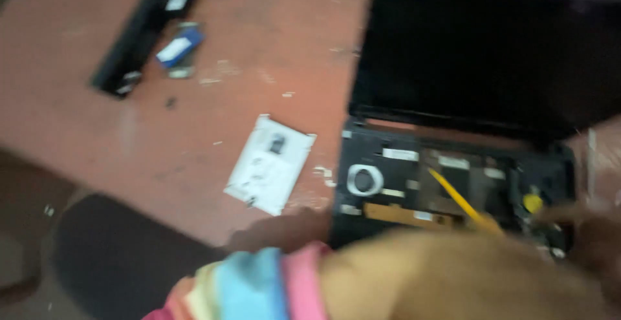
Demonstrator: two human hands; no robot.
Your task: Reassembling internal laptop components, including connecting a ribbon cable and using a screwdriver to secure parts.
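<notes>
The whole picture is smeared by motion. An open black laptop [453, 184] lies on a reddish table [259, 48] with its keyboard off and its inner parts bare. A thin yellow tool [462, 200] slants across the open base, its lower end hidden behind a blurred forearm in a pink, blue and yellow striped sleeve [259, 288]. My right hand [582, 233] hovers over the base's right corner beside a round yellow part [532, 202]; its grip is unreadable. A dark brown shape that looks like my left hand [281, 229] rests at the table's front edge by the laptop's left corner.
A white rectangular plate [270, 163] lies left of the laptop. At the far left sit a long black bar [145, 32] and a small blue and white piece [178, 50]. White flecks dot the table. A dark seat or floor patch [110, 255] is below the table edge.
</notes>
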